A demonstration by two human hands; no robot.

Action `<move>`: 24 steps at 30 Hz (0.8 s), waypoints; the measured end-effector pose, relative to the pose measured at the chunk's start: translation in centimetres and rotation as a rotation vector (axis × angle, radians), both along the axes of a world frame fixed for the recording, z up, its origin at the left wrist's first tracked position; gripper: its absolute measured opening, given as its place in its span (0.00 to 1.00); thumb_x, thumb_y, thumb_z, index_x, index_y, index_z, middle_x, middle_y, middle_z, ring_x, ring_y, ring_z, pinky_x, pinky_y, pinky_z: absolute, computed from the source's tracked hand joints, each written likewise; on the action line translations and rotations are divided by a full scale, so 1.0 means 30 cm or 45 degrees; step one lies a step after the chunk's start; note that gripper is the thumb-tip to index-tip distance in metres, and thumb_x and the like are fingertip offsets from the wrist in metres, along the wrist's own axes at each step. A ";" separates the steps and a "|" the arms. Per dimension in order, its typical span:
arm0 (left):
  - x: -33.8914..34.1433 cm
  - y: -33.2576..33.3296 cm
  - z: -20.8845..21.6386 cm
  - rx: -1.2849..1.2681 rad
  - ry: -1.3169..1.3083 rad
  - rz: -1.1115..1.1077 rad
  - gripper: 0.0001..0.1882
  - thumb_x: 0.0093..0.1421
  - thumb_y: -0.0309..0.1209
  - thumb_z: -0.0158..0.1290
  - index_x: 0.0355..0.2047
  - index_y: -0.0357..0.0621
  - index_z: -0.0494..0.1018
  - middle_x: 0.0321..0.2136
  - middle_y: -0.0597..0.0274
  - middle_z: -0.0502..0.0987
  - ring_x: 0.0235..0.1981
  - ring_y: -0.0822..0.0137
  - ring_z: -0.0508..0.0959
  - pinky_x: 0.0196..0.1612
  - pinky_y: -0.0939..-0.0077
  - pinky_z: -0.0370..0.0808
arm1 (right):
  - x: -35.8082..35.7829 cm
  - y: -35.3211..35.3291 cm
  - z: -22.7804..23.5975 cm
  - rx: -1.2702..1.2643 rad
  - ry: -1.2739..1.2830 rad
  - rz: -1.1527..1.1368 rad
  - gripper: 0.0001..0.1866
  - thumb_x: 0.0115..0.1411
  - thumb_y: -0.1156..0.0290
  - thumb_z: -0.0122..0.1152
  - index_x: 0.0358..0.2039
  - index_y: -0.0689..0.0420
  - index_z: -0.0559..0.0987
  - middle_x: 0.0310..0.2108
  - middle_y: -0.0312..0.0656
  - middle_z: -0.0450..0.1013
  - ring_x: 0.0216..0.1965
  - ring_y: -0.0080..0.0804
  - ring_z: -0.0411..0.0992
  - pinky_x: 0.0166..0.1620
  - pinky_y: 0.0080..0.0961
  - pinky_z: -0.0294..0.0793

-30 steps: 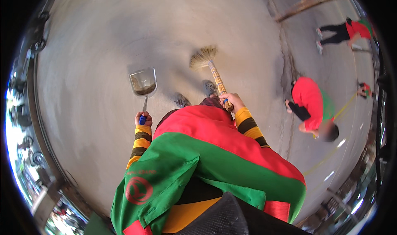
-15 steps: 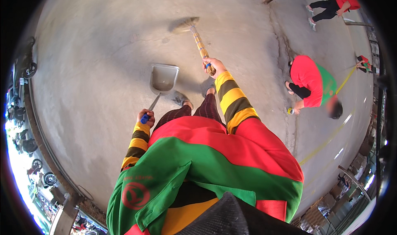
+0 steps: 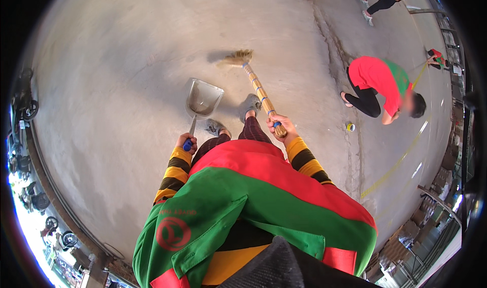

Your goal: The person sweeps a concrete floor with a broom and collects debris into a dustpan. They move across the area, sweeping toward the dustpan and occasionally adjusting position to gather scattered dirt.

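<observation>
Head view. Clock positions are taken from the picture centre, with 12 at the upper edge.

Left hand (image 3: pixel 186 142): located at 9 o'clock. Its fingers are curled around the handle of the dustpan (image 3: pixel 204 96), near the blue grip (image 3: pixel 188 145). The pan, a shallow grey scoop, lies between 10 and 11 o'clock, just beyond the left shoe (image 3: pixel 214 128); a small dark patch shows inside it. Contact between pan and floor (image 3: pixel 127 105) cannot be confirmed.

Right hand (image 3: pixel 284 127): located near 3 o'clock. Its fingers are wrapped around the lower end of the broom (image 3: pixel 262 96), a bundled straw-coloured shaft with blue bindings. The shaft runs past the right shoe (image 3: pixel 251 105) to the bristles (image 3: pixel 237 59) at 12 o'clock, which are slightly blurred.

Markings: a red circular emblem (image 3: pixel 173 234) is printed on the green part of the jacket (image 3: pixel 213 202) at 7 o'clock. One row of small red lettering (image 3: pixel 178 212) sits directly above it.

Surroundings: a round yellow container (image 3: pixel 350 127) stands on the floor at 3 o'clock. A co-worker (image 3: pixel 378 80) in red and green crouches at 2 o'clock, near the container. A yellow floor line (image 3: pixel 401 161) passes between 3 and 4 o'clock.
</observation>
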State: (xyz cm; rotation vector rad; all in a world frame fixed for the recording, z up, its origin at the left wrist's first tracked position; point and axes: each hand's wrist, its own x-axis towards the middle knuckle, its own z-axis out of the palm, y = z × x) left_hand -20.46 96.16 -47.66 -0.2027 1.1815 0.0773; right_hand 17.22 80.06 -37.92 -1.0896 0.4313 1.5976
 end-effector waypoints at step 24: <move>0.047 0.120 0.055 0.014 0.191 -0.084 0.04 0.48 0.26 0.45 0.21 0.45 0.59 0.13 0.65 0.66 0.10 0.74 0.67 0.11 0.82 0.59 | -0.144 0.044 -0.033 -0.389 -1.085 1.425 0.19 0.37 0.76 0.61 0.32 0.67 0.69 0.19 0.45 0.71 0.17 0.35 0.71 0.21 0.30 0.70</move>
